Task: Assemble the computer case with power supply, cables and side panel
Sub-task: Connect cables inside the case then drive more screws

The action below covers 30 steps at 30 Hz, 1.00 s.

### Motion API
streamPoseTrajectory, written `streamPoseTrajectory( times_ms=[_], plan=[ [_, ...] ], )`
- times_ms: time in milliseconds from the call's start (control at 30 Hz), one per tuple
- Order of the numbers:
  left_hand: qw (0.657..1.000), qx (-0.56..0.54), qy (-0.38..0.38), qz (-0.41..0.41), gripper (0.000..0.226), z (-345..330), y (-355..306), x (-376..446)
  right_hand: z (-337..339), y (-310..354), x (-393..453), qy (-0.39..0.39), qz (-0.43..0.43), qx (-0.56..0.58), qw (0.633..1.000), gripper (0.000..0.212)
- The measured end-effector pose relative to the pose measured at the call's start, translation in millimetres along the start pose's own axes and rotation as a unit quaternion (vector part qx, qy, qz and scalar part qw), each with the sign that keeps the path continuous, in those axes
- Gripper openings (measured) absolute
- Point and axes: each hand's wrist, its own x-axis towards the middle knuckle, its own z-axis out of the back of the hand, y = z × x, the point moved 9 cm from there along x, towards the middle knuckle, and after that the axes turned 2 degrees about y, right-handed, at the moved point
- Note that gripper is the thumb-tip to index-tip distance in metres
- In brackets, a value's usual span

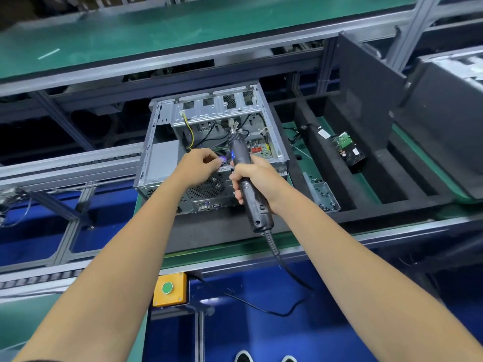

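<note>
The open grey metal computer case [167,163] is sitting at centre on the black foam surface [224,231]. The black corded electric screwdriver [244,178] is being gripped by the right hand [257,178]; something small is being pinched at the case's rear edge by the left hand [201,165], at nine o'clock from the tool. The bit should be kept square before driving.

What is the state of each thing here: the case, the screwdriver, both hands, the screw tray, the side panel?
Computer case: open on top, side panel not fitted, cables inside.
Electric screwdriver: gripped, tip pointing into the case.
Right hand: grips the screwdriver.
Left hand: fingers curled at the case's rear edge; what they hold is unclear.
Screw tray: holds screws.
Side panel: stands upright, off the case.
</note>
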Motion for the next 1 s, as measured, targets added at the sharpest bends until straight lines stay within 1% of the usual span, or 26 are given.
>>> streamPoseTrajectory(
  times_ms=[100,200,267,333,433,600,700,800,867,933,967,1000],
  plan=[
    [0.998,-0.029,-0.051,0.004,0.018,6.5,-5.1,3.5,13.1,3.8,-1.7,0.001,0.009,-0.011,1.0,0.017],
    [0.992,-0.106,-0.075,-0.002,0.024,8.6,-21.4,11.0,27.7,8.0,-2.4,-0.003,0.015,-0.019,1.0,0.018],
    [0.992,-0.1,-0.073,-0.03,0.022,7.5,-41.7,20.0,37.2,12.8,0.2,-0.006,0.017,-0.026,1.0,0.019],
    [0.994,-0.062,-0.066,-0.066,0.017,2.3,-67.8,30.8,48.2,20.6,5.5,-0.017,0.021,-0.04,0.999,0.017],
    [0.993,-0.025,-0.025,-0.115,0.013,-17.3,-103.0,51.2,68.2,33.8,14.9,-0.051,0.031,-0.051,0.997,0.015],
    [0.991,-0.043,-0.01,-0.126,0.014,-46.6,-139.8,72.7,111.8,48.4,21.8,-0.094,0.034,-0.043,0.994,0.012],
    [0.99,-0.022,-0.002,-0.138,0.016,-70.0,-170.0,77.2,146.1,50.9,21.1,-0.136,0.04,-0.028,0.989,0.01],
    [0.992,0.007,0.035,-0.117,0.016,-97.4,-196.2,87.7,183.8,51.8,22.5,-0.169,0.033,-0.01,0.985,0.009],
    [0.993,0.035,0.072,-0.09,0.019,-118.6,-206.8,98.0,205.9,49.2,24.5,-0.171,0.018,-0.013,0.985,0.011],
    [0.991,0.068,0.1,-0.061,0.029,-143.9,-216.0,109.3,232.1,43.0,26.4,-0.171,0.0,-0.023,0.985,0.011],
    [0.99,0.079,0.106,-0.043,0.03,-156.0,-218.6,114.4,245.2,38.7,27.3,-0.169,-0.01,-0.027,0.985,0.011],
    [0.991,0.081,0.108,-0.024,0.027,-168.2,-220.1,120.8,257.3,34.1,28.9,-0.164,-0.023,-0.029,0.986,0.011]
  ],
)
